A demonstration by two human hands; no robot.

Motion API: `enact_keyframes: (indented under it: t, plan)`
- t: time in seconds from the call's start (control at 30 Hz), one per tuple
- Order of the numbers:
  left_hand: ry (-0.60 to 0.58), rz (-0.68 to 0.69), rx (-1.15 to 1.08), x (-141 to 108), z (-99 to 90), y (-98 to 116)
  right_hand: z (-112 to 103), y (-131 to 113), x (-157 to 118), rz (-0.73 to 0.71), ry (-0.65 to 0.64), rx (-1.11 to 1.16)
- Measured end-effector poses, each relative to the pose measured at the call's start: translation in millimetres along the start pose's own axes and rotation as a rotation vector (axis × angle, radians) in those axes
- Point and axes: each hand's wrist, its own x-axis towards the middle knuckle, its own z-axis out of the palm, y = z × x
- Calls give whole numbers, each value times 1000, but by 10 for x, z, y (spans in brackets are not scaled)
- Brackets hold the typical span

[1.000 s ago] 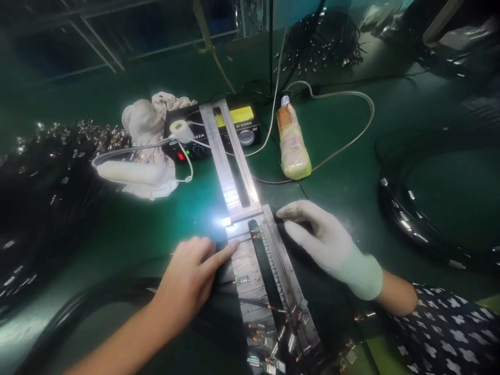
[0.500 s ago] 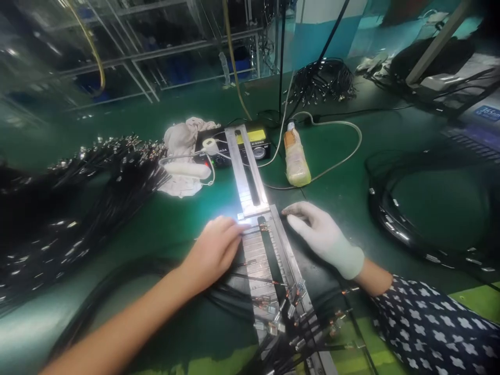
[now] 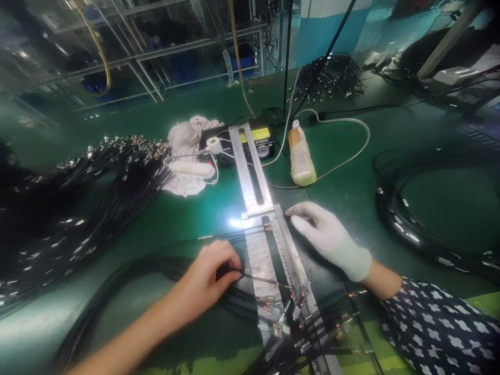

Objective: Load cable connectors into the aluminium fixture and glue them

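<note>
Thumb and fingers of my left hand (image 3: 214, 272) are closed round a thin black cable (image 3: 262, 279), left of the slotted metal fixture (image 3: 260, 255). My right hand (image 3: 332, 239), in a white glove, rests on the table just right of the fixture, fingers curled apart and nothing visible between them. Two short black wires (image 3: 234, 233) lie across the fixture's upper part, their copper-coloured terminals over its slot. A pile of cables with metal connectors (image 3: 283, 317) covers the fixture's lower end.
Behind the fixture stands a black box (image 3: 263, 143) with a yellow label. A wrapped bottle (image 3: 302, 161) is to its right, a white cloth (image 3: 189, 136) to its left. Large cable bundles (image 3: 113, 192) lie left; coiled cable (image 3: 406, 234) lies right.
My left hand has moved down and toward me, off the two short wires, and now pinches a cable lower on the fixture. My right hand keeps its place beside the fixture.
</note>
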Motion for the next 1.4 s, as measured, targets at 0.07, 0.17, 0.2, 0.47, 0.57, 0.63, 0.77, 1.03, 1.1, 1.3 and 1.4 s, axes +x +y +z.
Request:
enact_keyframes:
  t: [0.07, 0.17, 0.2, 0.47, 0.57, 0.63, 0.77, 1.03, 1.1, 1.3, 1.4]
  plan:
    - [46, -24, -93, -4, 10, 6, 0, 1, 2, -7, -3, -19]
    - [167, 13, -156, 35, 36, 22, 3, -8, 7, -4, 2, -52]
    - [202, 36, -158, 70, 49, 36, 4, -13, 9, -2, 4, -60]
    - [204, 80, -168, 492, 179, 181, -7, -40, 22, -26, -22, -39]
    - [205, 105, -72, 478, 182, 153, -18, -63, 24, -32, -36, -49]
    - [218, 135, 24, 400, 170, 112, -24, -76, 22, -31, -43, -57]
    - [221, 134, 134, 235, 141, 26, -27, -76, 17, -22, -51, -65]
    - [125, 139, 67, 295, 97, -5, -28, -71, 23, -37, -43, -60]
    - [123, 173, 96, 296, 95, -12, -30, -76, 23, -35, -44, -59]
    - [64, 221, 167, 200, 80, -59, -27, -76, 23, -18, -54, -42]
    - [63, 197, 184, 187, 80, -85, -30, -70, 18, -19, -57, -34]
